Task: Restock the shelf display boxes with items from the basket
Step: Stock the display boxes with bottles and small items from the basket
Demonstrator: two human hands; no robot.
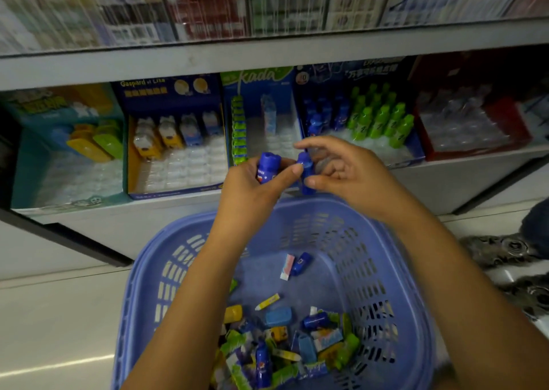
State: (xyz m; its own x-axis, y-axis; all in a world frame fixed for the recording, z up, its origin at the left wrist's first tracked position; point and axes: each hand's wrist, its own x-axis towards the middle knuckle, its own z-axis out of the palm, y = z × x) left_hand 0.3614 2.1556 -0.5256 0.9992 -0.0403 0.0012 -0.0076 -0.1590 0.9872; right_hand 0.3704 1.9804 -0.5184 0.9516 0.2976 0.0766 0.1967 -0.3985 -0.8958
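Above the blue plastic basket (395, 259), my left hand (252, 187) grips a small blue bottle (267, 167). My right hand (347, 173) pinches a second blue bottle (306, 173) right beside it. Both hands hover in front of the lower shelf. Behind them stands a display box (356, 122) with blue bottles on its left and green bottles on its right. Several mixed small items (285, 342) lie at the bottom of the basket, among them more blue bottles, green packets and yellow pieces.
Along the shelf stand other display boxes: a teal one (68, 140) at far left, a navy one (175, 140) with animal-shaped items, a "kada" box (261, 116) and a red one (475, 122). The upper shelf (267, 57) overhangs. Sandalled feet (505, 250) are at right.
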